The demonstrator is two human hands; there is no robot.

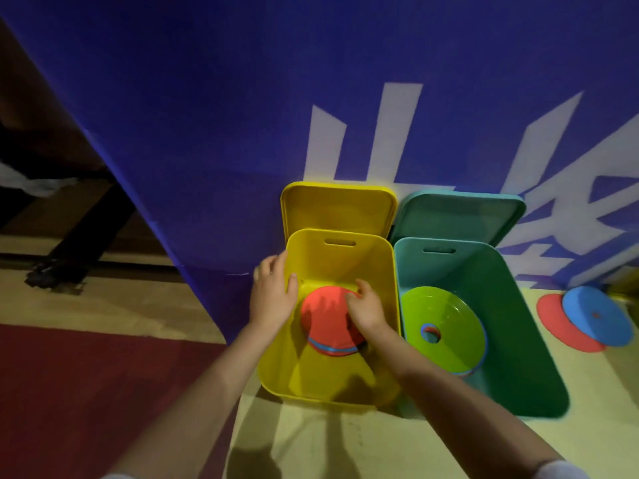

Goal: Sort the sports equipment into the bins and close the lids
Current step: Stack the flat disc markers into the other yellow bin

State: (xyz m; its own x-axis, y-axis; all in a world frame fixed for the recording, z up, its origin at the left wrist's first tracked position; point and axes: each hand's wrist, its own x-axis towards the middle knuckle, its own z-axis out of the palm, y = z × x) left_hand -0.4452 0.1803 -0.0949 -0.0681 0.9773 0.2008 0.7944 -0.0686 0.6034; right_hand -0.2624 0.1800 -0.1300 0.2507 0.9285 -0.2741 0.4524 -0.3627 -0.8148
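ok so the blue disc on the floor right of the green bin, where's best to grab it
Probably its raised left edge, coming from above and the left. The blue disc lies partly on the red disc, so that rim sits lifted off the floor, leaving room for fingertips under it. Elsewhere it looks flat and thin.

A big blue banner (pixel 242 115) with white shapes (pixel 363 140) stands at the back. The floor is pale yellow (pixel 311 444) with a dark red patch (pixel 86 392) on the left. Dark table legs (pixel 79 229) stand far left, near something white (pixel 31 183).
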